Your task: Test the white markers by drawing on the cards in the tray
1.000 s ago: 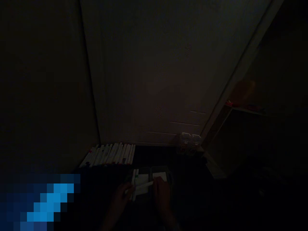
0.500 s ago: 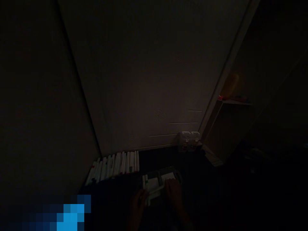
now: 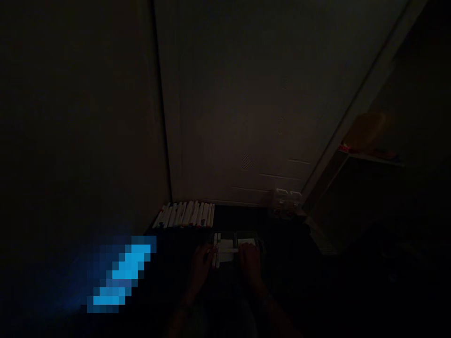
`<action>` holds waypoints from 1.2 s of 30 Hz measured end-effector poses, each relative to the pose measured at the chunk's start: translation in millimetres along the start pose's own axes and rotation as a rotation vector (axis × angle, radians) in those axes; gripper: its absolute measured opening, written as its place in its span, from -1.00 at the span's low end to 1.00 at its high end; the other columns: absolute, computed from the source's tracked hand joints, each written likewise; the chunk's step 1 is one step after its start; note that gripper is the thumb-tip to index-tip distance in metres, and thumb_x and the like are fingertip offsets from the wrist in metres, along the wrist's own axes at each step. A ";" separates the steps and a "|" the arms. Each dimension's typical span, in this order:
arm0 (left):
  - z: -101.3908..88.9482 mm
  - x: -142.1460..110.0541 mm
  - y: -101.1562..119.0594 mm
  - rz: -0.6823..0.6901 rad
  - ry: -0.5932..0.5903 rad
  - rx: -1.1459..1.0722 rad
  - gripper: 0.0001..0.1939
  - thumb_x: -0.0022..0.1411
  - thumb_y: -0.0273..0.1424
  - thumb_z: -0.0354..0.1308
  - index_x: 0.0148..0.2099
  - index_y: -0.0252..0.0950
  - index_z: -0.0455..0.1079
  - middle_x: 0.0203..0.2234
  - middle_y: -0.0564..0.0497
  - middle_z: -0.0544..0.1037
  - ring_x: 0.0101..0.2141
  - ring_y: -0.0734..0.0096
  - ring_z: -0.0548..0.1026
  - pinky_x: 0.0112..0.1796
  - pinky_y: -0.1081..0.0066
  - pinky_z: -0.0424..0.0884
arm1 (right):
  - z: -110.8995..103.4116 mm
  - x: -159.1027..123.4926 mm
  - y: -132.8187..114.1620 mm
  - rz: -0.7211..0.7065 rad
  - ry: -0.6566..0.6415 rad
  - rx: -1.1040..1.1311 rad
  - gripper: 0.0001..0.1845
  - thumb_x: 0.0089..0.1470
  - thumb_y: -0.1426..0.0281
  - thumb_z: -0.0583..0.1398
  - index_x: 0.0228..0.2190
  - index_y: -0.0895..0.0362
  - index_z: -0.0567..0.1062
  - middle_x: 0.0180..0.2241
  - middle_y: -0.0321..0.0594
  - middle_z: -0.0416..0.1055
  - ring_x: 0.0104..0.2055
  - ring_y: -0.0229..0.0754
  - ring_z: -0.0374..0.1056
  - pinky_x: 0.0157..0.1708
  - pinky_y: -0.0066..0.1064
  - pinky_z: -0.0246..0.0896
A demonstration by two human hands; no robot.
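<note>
Levelled from its earlier slant, the slim white marker-like stick now spans my left hand and right hand, seemingly gripped at both ends over the dark, two-part tray.

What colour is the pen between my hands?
The pen looks white, best seen in the head view.

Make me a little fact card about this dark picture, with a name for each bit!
Light: very dim
Left hand: holds a white pen
Right hand: holds its other end
Below: two-part case, two pens at its left
By the wall: row of pens, clear boxes
Shelf: orange thing, too blurry to name
</note>
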State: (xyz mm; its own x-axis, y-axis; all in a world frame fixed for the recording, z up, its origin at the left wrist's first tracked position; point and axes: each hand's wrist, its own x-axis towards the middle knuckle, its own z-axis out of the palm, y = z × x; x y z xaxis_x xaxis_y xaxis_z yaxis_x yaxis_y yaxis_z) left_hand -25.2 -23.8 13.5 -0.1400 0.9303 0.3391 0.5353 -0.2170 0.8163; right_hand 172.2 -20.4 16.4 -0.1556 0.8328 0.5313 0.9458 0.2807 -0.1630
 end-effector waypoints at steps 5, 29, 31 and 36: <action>1.9 2.0 0.2 0.022 -0.014 -0.025 -0.68 0.19 -0.17 -0.10 -0.19 -0.21 0.38 -0.25 -0.03 0.47 -0.17 0.29 0.40 -0.11 0.28 0.30 | -11.2 1.9 -4.2 -0.002 0.002 -0.023 -0.73 0.20 0.48 -0.10 -0.32 0.11 0.38 -0.34 -0.20 0.38 -0.23 -0.17 0.25 -0.12 -0.31 -0.04; 2.1 10.9 -4.3 0.102 -0.075 0.030 -0.63 0.18 -0.12 -0.12 -0.23 -0.26 0.37 -0.30 -0.05 0.51 -0.25 0.29 0.45 -0.20 0.32 0.33 | -14.9 2.0 -23.7 0.166 -0.010 -0.112 -0.75 0.20 0.44 -0.06 -0.27 0.13 0.41 -0.26 -0.12 0.38 -0.13 -0.12 0.22 -0.11 -0.25 -0.03; 3.1 12.1 -6.5 0.094 -0.073 0.066 -0.63 0.18 -0.13 -0.12 -0.22 -0.27 0.37 -0.30 -0.07 0.50 -0.24 0.28 0.44 -0.19 0.31 0.32 | -12.8 2.3 -22.4 0.159 0.008 -0.109 -0.73 0.20 0.44 -0.07 -0.26 0.14 0.41 -0.27 -0.12 0.39 -0.13 -0.13 0.22 -0.12 -0.28 -0.01; 7.0 15.2 -12.8 0.100 -0.064 0.083 -0.60 0.23 -0.18 -0.21 -0.16 -0.28 0.35 -0.24 -0.09 0.48 -0.19 0.28 0.42 -0.13 0.28 0.30 | -11.3 2.8 -21.9 0.150 0.054 -0.118 -0.74 0.20 0.45 -0.07 -0.28 0.15 0.41 -0.26 -0.09 0.39 -0.14 -0.12 0.23 -0.18 -0.31 0.04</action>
State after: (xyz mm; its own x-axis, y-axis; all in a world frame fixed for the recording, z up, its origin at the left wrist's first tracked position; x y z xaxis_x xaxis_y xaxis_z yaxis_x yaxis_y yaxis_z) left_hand -28.3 -4.8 5.0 -0.0306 0.9227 0.3843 0.6112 -0.2870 0.7376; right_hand 154.3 -29.6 30.9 0.0017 0.8333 0.5528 0.9847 0.0950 -0.1462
